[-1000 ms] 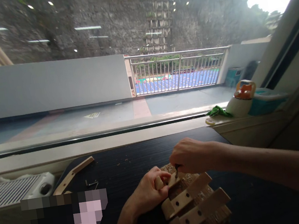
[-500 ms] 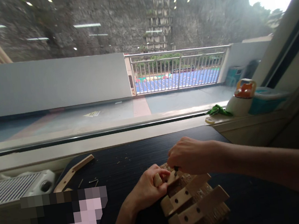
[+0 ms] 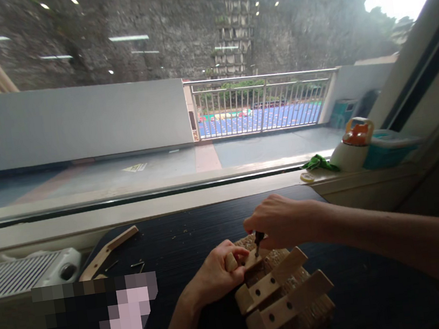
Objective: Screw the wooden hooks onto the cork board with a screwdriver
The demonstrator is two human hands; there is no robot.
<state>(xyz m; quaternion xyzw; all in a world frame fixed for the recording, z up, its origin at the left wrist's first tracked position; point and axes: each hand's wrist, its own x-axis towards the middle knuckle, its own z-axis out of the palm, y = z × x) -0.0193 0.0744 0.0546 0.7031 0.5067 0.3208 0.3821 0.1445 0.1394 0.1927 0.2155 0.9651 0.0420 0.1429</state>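
Observation:
My right hand (image 3: 279, 221) is closed around the dark handle of a screwdriver (image 3: 259, 238), whose thin shaft points down at a pale wooden strip (image 3: 252, 260). My left hand (image 3: 220, 269) grips the left end of that strip, its fingers bent around the rounded wood. The strip lies across a rough, glossy brown block (image 3: 320, 312). Nearer to me, a second strip (image 3: 289, 269) and a third strip (image 3: 310, 289) sit across the same block, each with dark round holes. My right fingertips are mostly hidden from view.
On the dark table (image 3: 165, 243) lie an angled wooden piece (image 3: 109, 251), small metal rods (image 3: 137, 264) and wood crumbs. A white heater (image 3: 26, 276) stands at left. The windowsill holds a green cloth (image 3: 317, 163), a white jug (image 3: 351, 154) and a teal box (image 3: 389, 150).
My right hand has risen and tilted slightly, and more of the screwdriver shows below it. My left hand keeps its grip on the wooden strip.

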